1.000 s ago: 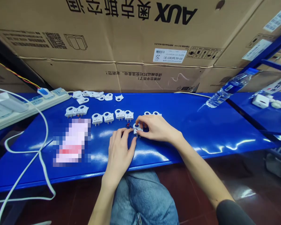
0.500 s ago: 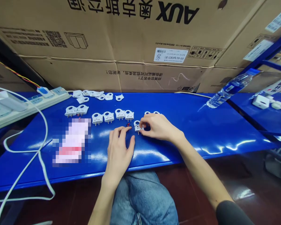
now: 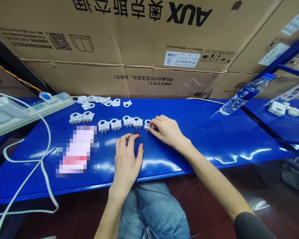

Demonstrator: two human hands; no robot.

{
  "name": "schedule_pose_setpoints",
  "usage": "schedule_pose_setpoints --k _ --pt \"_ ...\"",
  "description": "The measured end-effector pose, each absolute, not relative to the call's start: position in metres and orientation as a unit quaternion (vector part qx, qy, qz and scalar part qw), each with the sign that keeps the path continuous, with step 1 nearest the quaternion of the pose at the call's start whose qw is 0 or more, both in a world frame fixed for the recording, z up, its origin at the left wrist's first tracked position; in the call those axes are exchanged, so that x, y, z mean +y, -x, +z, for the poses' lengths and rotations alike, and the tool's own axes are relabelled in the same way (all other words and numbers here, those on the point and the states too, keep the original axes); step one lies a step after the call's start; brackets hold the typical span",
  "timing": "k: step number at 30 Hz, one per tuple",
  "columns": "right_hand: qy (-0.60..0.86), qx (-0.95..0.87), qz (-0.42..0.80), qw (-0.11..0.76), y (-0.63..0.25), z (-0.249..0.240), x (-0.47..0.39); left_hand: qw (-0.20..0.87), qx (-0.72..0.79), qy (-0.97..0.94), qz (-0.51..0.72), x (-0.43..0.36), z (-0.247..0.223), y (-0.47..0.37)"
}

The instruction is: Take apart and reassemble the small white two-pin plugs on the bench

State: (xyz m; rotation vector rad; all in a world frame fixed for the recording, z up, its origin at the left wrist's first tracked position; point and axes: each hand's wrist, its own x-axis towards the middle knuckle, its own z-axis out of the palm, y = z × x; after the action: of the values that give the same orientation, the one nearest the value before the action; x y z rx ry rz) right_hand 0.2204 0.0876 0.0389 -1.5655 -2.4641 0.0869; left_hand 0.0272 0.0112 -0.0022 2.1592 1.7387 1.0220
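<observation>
Right hand [image 3: 168,131] pinches a white plug [image 3: 147,125], well left of the bottle [image 3: 244,96]; left hand [image 3: 126,152] lies loosely spread, fingertip at a red-and-black bit [image 3: 137,132] (wires, perhaps; too small to tell). A careless slide could knock the neighbouring plugs [image 3: 137,123] askew! Farthest left of the bottle, a white cable [image 3: 49,136] loops by the power strip [image 3: 57,105]

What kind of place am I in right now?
Probably a workshop or storeroom: white plugs are set out on a blue tabletop, beside a power strip, with a large cardboard carton behind.
</observation>
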Motion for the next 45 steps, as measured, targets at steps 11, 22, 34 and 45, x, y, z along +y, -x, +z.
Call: schedule_pose_setpoints --k 11,22,34,45 --pt "0.534 -0.835 -0.014 0.134 -0.216 0.034 0.088 0.084 0.564 -0.752 0.331 0.012 -0.009 -0.029" --pt "0.467 -0.877 -0.046 0.108 -0.205 0.022 0.085 0.039 0.57 -0.776 0.266 0.01 -0.013 -0.034" --pt "0.407 -0.897 0.028 0.169 -0.207 0.03 0.081 0.06 0.638 -0.693 0.329 0.009 -0.005 -0.028" --pt "0.342 -0.915 0.069 0.201 -0.208 0.036 0.075 0.052 0.686 -0.652 0.318 0.01 -0.006 -0.027"
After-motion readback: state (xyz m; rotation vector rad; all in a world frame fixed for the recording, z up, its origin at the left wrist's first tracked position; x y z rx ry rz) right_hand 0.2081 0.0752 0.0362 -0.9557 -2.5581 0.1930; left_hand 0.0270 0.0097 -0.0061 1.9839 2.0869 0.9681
